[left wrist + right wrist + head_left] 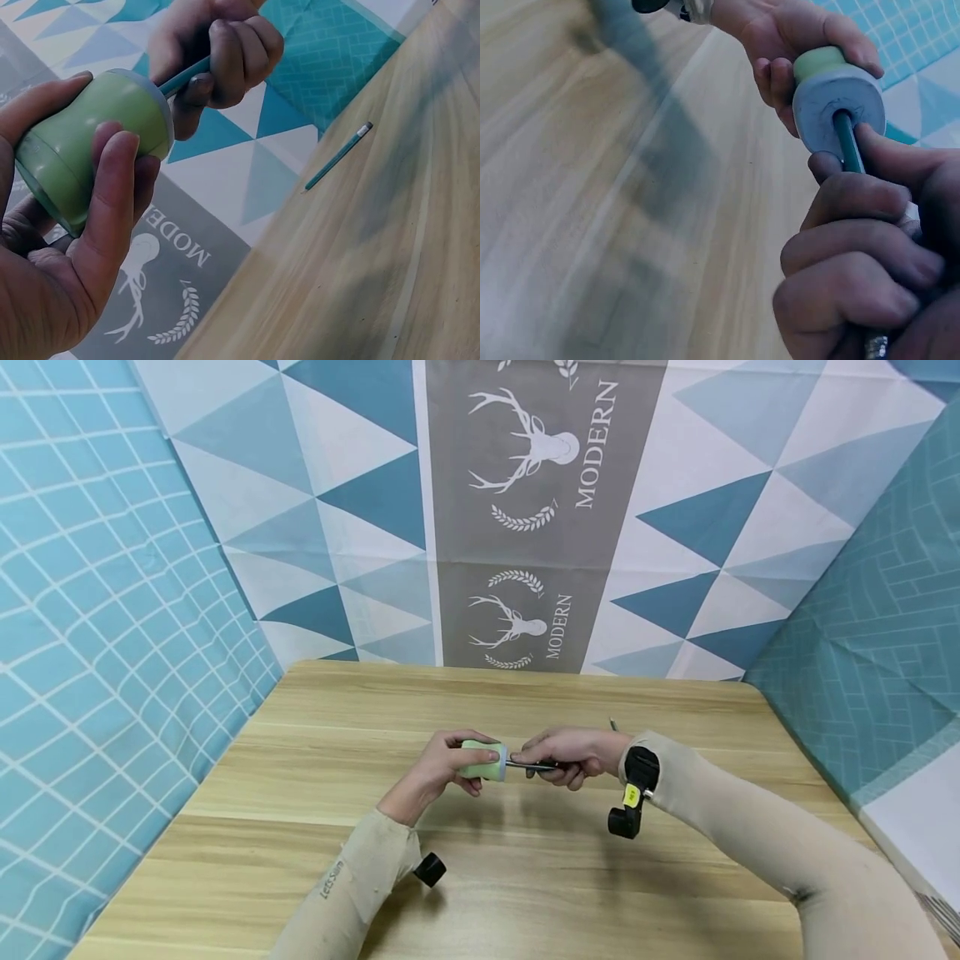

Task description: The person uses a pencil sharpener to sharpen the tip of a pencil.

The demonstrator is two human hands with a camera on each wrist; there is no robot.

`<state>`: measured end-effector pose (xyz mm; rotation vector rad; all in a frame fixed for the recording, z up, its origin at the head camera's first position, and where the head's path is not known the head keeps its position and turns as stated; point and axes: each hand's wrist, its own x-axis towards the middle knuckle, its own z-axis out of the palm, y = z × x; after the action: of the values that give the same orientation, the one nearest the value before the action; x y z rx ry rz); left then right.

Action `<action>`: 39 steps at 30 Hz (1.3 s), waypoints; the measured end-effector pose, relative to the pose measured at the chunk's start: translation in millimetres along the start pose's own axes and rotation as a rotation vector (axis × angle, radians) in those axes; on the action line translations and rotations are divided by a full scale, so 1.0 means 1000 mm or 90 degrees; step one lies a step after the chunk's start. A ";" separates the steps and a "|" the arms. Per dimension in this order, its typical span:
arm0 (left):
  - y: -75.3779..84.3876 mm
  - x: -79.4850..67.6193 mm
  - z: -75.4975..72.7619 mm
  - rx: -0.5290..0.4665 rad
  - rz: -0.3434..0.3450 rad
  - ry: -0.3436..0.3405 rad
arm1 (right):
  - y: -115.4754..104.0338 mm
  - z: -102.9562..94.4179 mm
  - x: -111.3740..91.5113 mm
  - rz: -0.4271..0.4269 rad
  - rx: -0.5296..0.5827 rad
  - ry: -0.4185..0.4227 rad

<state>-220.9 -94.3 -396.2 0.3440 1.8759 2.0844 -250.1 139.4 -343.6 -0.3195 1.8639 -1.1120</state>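
My left hand (435, 768) grips a light green, rounded pencil sharpener (478, 762), fingers and thumb around its body. The sharpener lies sideways above the table, its pale grey end facing my right hand (566, 753). That hand holds a dark green pencil (847, 142) in curled fingers, with thumb and index close to the sharpener. In the right wrist view the pencil's front end goes into the hole in the grey face, so its tip is hidden. The metal ferrule at its back shows below my fingers.
A second green pencil (337, 159) lies on the wooden table (315, 827) beyond my right hand, mostly hidden by that wrist in the head view. Patterned cloth walls stand behind and on both sides. A white surface (918, 827) borders the table at right.
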 end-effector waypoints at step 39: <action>0.000 0.001 -0.004 -0.041 -0.014 0.003 | 0.046 0.025 0.017 -0.920 -1.033 0.797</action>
<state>-223.1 -97.7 -396.9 0.3020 1.8032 2.1277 -229.1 140.4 -394.5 -2.6627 3.3626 0.0670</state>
